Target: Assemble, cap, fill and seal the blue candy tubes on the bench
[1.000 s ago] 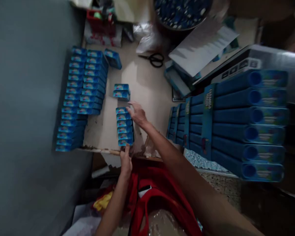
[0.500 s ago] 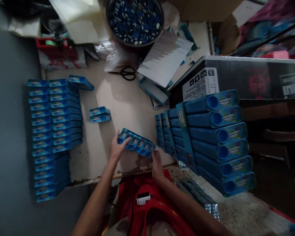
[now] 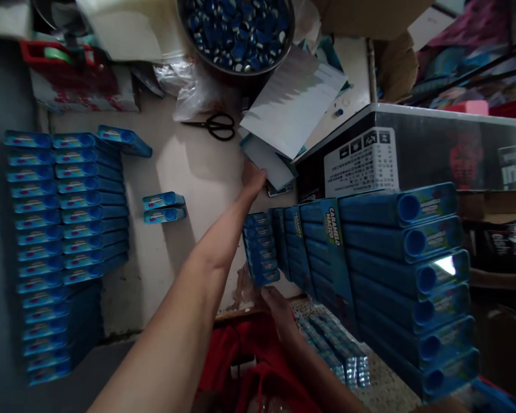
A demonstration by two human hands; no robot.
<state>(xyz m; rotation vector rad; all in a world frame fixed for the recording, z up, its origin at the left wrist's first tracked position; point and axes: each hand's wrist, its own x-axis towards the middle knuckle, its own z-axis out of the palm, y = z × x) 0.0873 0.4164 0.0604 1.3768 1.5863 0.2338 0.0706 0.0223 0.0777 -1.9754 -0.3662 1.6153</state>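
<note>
A short row of small blue boxes (image 3: 261, 249) stands on the pale table (image 3: 198, 183), pushed against the larger stacked blue boxes (image 3: 322, 252). My right hand (image 3: 279, 307) is at the row's near end, its fingers curled against the last box. My left hand (image 3: 253, 178) is stretched out beyond the row's far end. Its fingers lie flat against the edge of a light blue flat tray (image 3: 269, 163) under a white sheet of paper (image 3: 294, 100).
Two long rows of small blue boxes (image 3: 69, 229) fill the left side, with a loose pair (image 3: 163, 207) nearer the middle. Black scissors (image 3: 215, 126), a bowl of blue caps (image 3: 236, 28) and a black carton (image 3: 413, 149) lie at the back. Red cloth (image 3: 258, 367) hangs below the table edge.
The row of small boxes, held tilted between both hands, now stands against the big stack. My left hand has left it and reached up to the flat tray.
</note>
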